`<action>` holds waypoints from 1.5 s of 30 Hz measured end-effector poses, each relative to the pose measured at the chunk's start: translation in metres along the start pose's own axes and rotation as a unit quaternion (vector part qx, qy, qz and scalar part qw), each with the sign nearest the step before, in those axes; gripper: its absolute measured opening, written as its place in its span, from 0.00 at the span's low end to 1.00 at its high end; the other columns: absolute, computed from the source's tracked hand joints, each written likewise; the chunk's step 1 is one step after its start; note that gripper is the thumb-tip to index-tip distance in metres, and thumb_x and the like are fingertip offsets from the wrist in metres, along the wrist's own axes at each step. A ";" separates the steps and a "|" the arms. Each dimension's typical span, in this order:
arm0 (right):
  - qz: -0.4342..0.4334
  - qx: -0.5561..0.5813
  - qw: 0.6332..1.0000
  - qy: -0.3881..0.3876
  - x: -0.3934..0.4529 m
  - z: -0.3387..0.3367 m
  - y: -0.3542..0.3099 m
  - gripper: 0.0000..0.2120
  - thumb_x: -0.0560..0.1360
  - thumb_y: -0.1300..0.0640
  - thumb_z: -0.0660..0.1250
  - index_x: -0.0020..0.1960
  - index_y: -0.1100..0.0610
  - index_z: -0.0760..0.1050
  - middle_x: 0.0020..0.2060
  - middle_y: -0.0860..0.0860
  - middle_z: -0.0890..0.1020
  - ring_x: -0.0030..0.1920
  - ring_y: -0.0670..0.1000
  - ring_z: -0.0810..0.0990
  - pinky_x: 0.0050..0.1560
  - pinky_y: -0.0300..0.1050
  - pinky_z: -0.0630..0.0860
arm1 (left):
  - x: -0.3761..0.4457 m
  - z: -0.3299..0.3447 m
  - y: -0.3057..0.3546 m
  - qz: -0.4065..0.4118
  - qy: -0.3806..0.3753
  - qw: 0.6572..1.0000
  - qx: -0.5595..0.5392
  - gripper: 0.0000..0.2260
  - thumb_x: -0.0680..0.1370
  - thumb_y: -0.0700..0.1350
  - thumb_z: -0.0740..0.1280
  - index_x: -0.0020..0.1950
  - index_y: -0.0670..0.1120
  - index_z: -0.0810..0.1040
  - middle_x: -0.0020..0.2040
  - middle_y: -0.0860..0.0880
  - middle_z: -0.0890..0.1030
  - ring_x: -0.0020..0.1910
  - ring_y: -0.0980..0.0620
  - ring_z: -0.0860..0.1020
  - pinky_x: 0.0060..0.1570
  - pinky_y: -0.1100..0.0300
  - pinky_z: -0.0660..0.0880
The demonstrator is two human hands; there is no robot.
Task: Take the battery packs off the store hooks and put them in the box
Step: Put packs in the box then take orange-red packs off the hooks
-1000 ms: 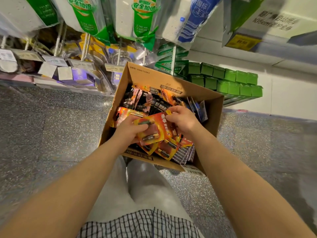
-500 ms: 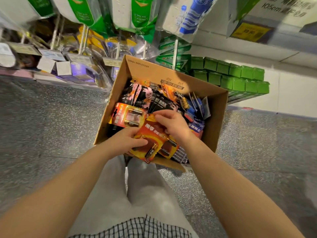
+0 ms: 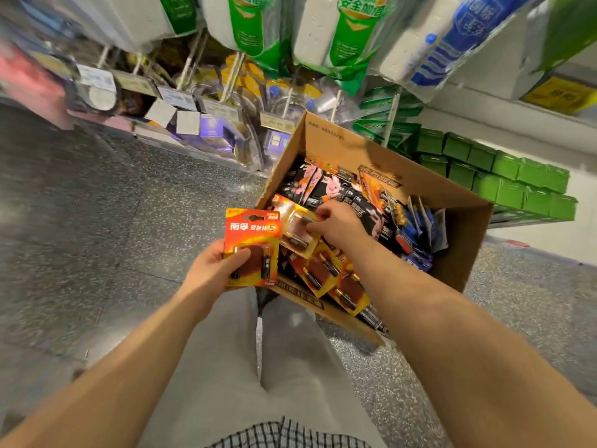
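Cardboard walls of the box [image 3: 458, 240] hide the lower layers of packs, and the right hand [image 3: 336, 224] covers part of the pile, so the count inside cannot be told. Motion blur smears the shelf tags and hanging goods at the top, and their small print is unreadable. From the head view, the left hand [image 3: 214, 273] grips a red-and-orange battery pack [image 3: 253, 247] just outside the box's near-left corner, thumb across its front; the card stands upright, long axis running top to bottom, face toward the camera. Its header shows large Chinese characters and a "5". The right hand pinches a second, clear-fronted pack [image 3: 295, 227] over the near-left part of the box, tilted. Black packs with a pink rabbit [image 3: 326, 185] lie toward the far side, blue ones [image 3: 420, 234] toward the right wall. Hanging green-and-white packages [image 3: 342, 30] read "安全加倍".
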State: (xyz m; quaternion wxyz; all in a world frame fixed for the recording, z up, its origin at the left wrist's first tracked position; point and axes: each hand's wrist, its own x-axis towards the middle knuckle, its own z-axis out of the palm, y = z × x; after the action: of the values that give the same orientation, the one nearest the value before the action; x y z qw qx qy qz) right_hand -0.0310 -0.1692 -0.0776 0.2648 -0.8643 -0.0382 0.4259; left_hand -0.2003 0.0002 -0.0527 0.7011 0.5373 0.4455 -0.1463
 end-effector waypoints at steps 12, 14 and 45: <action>-0.017 0.325 0.940 0.100 -0.096 -0.023 -0.003 0.04 0.78 0.59 0.66 0.49 0.58 0.73 0.33 0.49 0.77 0.28 0.43 0.75 0.31 0.40 0.71 | 0.007 -0.005 0.017 -0.003 -0.056 0.993 -0.102 0.16 0.68 0.45 0.75 0.54 0.45 0.79 0.44 0.47 0.84 0.40 0.47 0.82 0.36 0.57 0.82; -0.012 0.330 0.940 0.080 -0.107 -0.008 -0.014 0.06 0.78 0.58 0.66 0.53 0.59 0.74 0.32 0.48 0.77 0.28 0.44 0.74 0.29 0.38 0.70 | 0.012 -0.003 0.021 -0.005 -0.072 0.993 -0.092 0.21 0.69 0.48 0.73 0.60 0.44 0.79 0.49 0.45 0.84 0.43 0.47 0.82 0.36 0.58 0.81; 0.094 -0.079 0.989 0.085 -0.051 0.058 -0.007 0.05 0.77 0.52 0.67 0.46 0.53 0.76 0.51 0.53 0.80 0.46 0.52 0.80 0.47 0.48 0.79 | 0.026 -0.044 0.023 0.049 -0.056 0.997 0.016 0.13 0.66 0.47 0.75 0.50 0.52 0.80 0.46 0.51 0.84 0.41 0.57 0.83 0.44 0.60 0.79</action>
State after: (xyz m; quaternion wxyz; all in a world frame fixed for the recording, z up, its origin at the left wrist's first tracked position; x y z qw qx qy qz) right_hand -0.1064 -0.1536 -0.0668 0.1573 -0.9153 0.0322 0.3694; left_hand -0.1905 0.0553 -0.0602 0.7225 0.5608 0.3761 -0.1483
